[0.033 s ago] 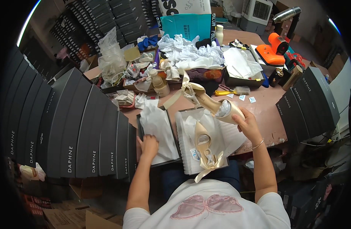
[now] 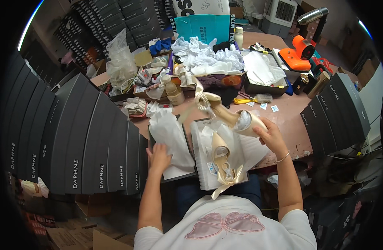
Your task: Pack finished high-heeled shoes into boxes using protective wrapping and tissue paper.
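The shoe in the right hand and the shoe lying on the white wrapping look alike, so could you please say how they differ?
The held shoe is raised in the right hand, while the lying shoe rests on white wrapping. The held shoe's toe points right; the lying shoe's toe points away from the person. Both are cream, with white stuffing inside.

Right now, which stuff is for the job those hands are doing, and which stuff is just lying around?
Part of the job:
Cream shoe, in the right hand
Second shoe, lying on white wrapping
White paper in the dark box, by the left hand

Seemingly just there:
Yellow-handled brush
Orange device
Turquoise box
Cream bottle
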A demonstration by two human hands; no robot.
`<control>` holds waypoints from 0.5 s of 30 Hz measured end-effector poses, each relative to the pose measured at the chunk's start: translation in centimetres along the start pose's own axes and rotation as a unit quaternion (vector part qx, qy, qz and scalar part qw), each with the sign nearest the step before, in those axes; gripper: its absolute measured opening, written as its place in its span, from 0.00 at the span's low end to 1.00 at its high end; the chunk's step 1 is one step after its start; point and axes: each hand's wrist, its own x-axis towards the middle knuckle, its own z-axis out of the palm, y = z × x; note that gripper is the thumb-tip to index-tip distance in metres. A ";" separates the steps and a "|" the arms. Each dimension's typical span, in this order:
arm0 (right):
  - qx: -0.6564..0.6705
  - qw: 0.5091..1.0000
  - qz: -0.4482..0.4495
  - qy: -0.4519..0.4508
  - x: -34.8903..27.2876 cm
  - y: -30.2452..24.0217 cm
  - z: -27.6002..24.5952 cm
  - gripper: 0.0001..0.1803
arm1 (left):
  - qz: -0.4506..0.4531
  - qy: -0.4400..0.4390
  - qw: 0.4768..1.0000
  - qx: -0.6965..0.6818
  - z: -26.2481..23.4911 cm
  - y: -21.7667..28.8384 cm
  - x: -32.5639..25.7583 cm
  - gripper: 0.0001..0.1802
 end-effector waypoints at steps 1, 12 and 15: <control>-0.019 0.998 0.002 -0.054 -0.1 -0.6 -0.3 0.22 | -0.016 0.019 0.998 -0.063 -1.8 -0.3 -0.2 0.35; -0.224 0.883 -0.370 -0.184 1.8 -4.3 10.4 0.23 | -0.023 -0.379 0.258 -0.888 -0.6 9.9 -6.6 0.42; -0.271 0.846 -0.414 -0.199 -2.2 -3.6 12.9 0.22 | -0.085 -0.207 0.206 -0.953 -0.2 10.5 -7.5 0.41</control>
